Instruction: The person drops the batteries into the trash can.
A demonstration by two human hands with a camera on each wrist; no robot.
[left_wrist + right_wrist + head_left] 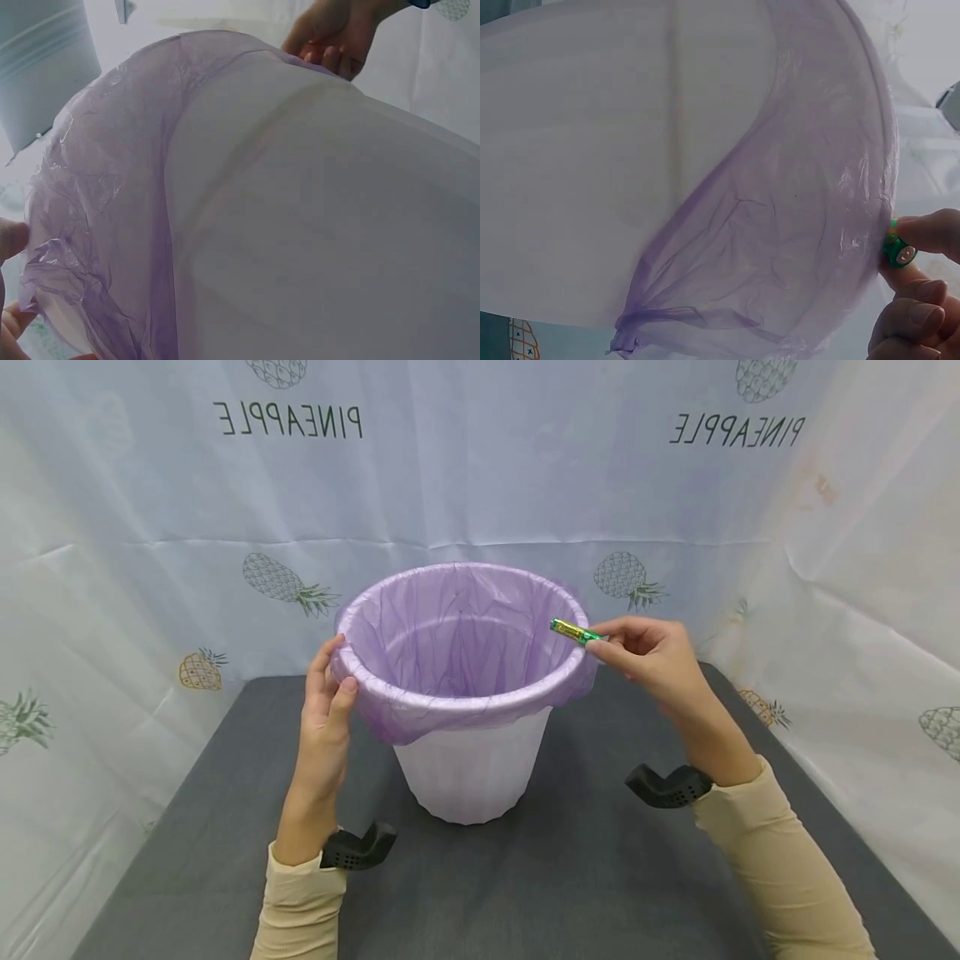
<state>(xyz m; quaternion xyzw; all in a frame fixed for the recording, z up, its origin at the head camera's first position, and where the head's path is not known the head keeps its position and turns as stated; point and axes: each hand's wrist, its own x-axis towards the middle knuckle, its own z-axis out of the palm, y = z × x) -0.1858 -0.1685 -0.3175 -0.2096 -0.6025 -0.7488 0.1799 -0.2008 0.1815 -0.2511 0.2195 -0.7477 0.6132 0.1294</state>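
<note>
A white trash bin stands upright on the dark table, lined with a thin purple bag folded down over its rim. My left hand grips the rim at the left side, thumb outside and fingers around the edge. Between thumb and fingertips my right hand pinches a small green and gold battery. One end of it reaches over the bin's right rim, pointing left across the opening. In the right wrist view the battery's round metal end shows beside the purple-covered rim.
The dark grey table extends around the bin. Behind and at both sides hangs a pale curtain with pineapple prints. Black wrist cameras sit on both wrists, below the bin's rim in the head view.
</note>
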